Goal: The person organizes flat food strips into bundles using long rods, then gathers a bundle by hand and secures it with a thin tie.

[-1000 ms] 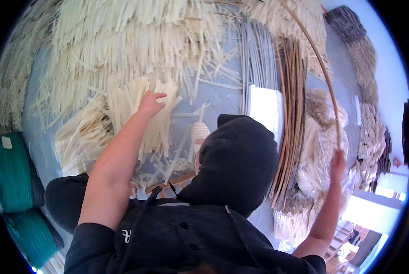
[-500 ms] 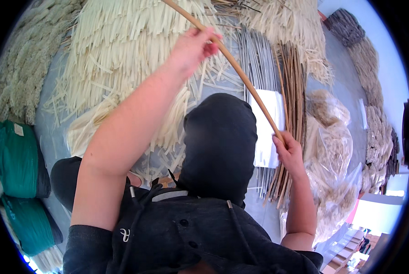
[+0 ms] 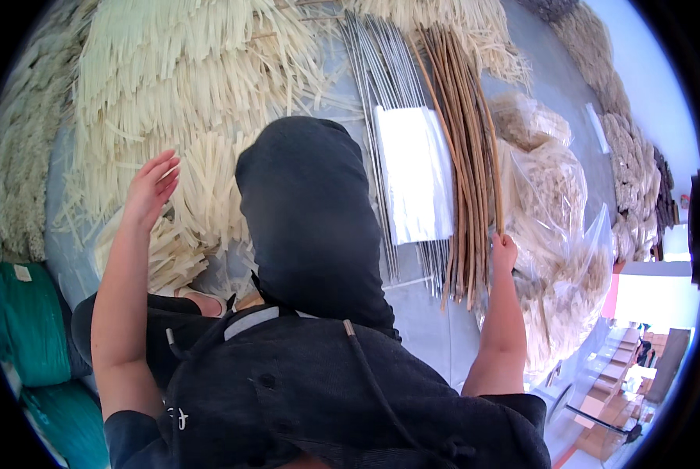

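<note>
My right hand (image 3: 505, 252) is closed around the lower end of a smooth brown wooden stick (image 3: 493, 156), which lies along the right side of a bundle of similar sticks (image 3: 461, 148). My left hand (image 3: 151, 191) is raised on the left with nothing in it, its fingers stretched out. Beneath and beyond it spread pale, flat strips (image 3: 205, 168) in a loose heap. Left of the bundle, a white sheet (image 3: 414, 176) lies across thin grey metal rods (image 3: 385, 59).
Clear plastic bags of beige fibrous material (image 3: 557, 195) lie to the right of the sticks. Green wrapped bundles (image 3: 22, 324) sit at the far left. Layered pale strips (image 3: 186, 62) cover the far floor. Cardboard boxes (image 3: 600, 426) stand at the lower right.
My left hand has let go of the stick and moved down to the left. My right hand has swung the stick down onto the right side of the bundle. The view has shifted right.
</note>
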The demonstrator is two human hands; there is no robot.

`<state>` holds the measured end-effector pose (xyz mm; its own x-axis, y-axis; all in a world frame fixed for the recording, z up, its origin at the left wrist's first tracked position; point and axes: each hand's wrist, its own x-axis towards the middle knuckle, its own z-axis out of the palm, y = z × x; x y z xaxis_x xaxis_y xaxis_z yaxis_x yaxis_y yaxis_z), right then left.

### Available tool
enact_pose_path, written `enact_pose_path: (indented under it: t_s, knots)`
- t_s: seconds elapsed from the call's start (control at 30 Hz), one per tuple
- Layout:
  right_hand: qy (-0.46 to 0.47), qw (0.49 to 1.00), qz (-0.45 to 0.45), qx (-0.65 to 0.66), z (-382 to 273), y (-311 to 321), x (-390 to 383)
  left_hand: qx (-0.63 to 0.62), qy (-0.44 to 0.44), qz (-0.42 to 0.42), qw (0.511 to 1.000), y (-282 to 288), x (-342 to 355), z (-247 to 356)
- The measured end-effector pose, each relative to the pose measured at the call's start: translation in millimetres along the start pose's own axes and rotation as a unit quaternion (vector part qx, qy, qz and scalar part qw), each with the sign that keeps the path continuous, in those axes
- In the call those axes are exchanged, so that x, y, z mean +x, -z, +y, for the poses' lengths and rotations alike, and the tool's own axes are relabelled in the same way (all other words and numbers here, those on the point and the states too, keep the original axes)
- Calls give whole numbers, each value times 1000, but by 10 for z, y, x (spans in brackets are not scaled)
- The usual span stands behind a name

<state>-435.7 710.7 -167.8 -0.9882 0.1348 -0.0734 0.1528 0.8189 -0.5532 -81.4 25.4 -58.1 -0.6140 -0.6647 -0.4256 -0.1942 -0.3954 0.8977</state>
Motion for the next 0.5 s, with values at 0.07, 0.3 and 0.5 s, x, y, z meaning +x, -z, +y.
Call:
enact_pose_path:
  t_s: [0.07,0.3,0.5]
  knots:
    - [1,997,-15,-74,-17,-121,44,17,13,27,999,339,-130,-148]
    - [101,981,112,-120,74,-327,799,-32,44,52,997,571,-236,-307]
    - [257,930,-147,219,-1823,-635,811,-92,18,81,992,701,-101,-313]
